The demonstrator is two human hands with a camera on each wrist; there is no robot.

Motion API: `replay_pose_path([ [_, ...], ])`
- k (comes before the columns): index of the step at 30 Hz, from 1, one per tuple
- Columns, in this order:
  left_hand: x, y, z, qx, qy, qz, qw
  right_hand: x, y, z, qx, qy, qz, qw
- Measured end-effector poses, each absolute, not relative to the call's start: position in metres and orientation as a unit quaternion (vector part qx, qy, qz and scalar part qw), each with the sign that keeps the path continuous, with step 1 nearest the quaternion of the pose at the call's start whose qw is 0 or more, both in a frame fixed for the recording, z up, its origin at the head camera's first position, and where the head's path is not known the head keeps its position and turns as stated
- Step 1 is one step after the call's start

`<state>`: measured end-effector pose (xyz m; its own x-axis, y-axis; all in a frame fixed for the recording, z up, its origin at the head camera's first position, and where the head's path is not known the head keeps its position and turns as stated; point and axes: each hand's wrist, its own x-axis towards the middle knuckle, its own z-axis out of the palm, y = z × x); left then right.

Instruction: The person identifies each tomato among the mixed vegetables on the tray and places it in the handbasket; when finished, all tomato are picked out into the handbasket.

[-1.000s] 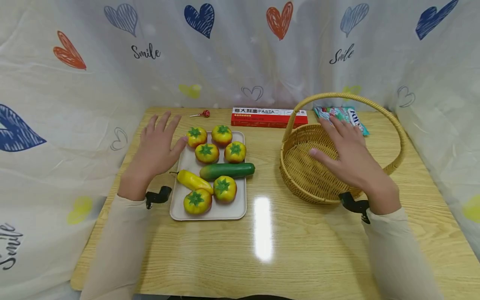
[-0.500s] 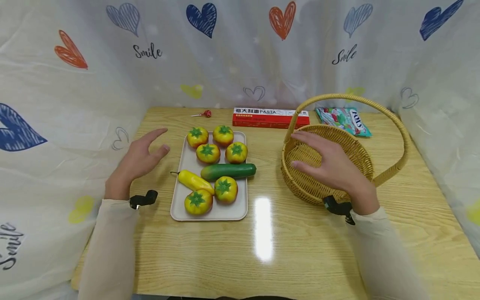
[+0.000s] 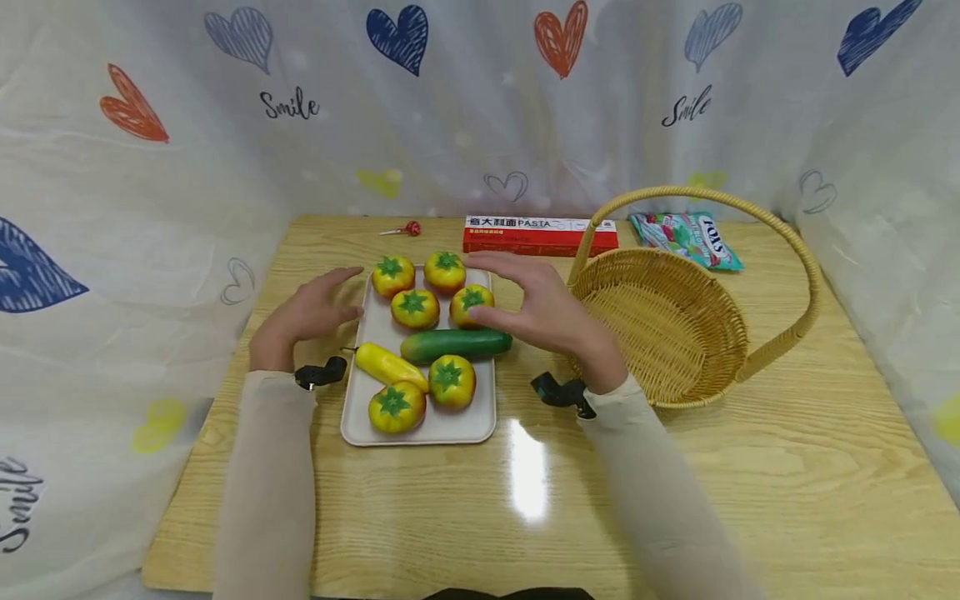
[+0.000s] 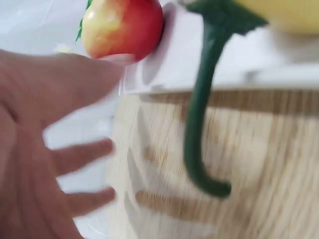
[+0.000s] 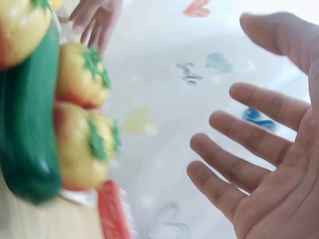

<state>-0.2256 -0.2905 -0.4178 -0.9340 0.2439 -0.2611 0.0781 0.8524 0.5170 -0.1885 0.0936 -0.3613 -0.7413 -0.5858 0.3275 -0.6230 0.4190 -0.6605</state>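
A white tray [image 3: 480,429] holds several yellow-red tomatoes [image 3: 397,407], a green cucumber [image 3: 455,345] and a yellow pepper [image 3: 389,366]. My left hand [image 3: 309,312] hovers at the tray's left edge, fingers spread and holding nothing. The left wrist view shows the pepper's curved green stem [image 4: 199,114] close to that hand, with a tomato [image 4: 122,27] beyond the thumb. Over the tray's right side hangs my right hand [image 3: 546,307], near the cucumber and the right-hand tomatoes. Its fingers [image 5: 259,127] are spread and relaxed in the right wrist view, with nothing in them.
A wicker basket [image 3: 652,333] with a tall arched handle stands right of the tray. Behind lie a red pasta box [image 3: 536,237], a teal candy bag [image 3: 690,240] and a red lollipop [image 3: 412,227]. A printed curtain [image 3: 450,108] surrounds the wooden table [image 3: 420,525].
My right hand has moved left from over the basket to the tray's right side. The left hand drew back left, then came in again to the tray's left edge.
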Motion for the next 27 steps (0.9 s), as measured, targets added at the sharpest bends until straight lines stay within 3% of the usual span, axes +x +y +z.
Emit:
replay_pose_path([
  [4, -0.230, -0.284, -0.423, 0.090, 0.949, 0.222, 0.203, -0.201, 0.078, -0.379, 0.333, -0.852, 0.403, 0.003],
  [16, -0.227, -0.282, -0.423, 0.086, 0.951, 0.201, 0.218, -0.216, 0.062, -0.424, 0.253, -0.904, 0.332, -0.088],
  [27, -0.227, -0.282, -0.422, 0.080, 0.954, 0.205, 0.202, -0.218, 0.062, -0.428, 0.218, -0.915, 0.332, -0.075],
])
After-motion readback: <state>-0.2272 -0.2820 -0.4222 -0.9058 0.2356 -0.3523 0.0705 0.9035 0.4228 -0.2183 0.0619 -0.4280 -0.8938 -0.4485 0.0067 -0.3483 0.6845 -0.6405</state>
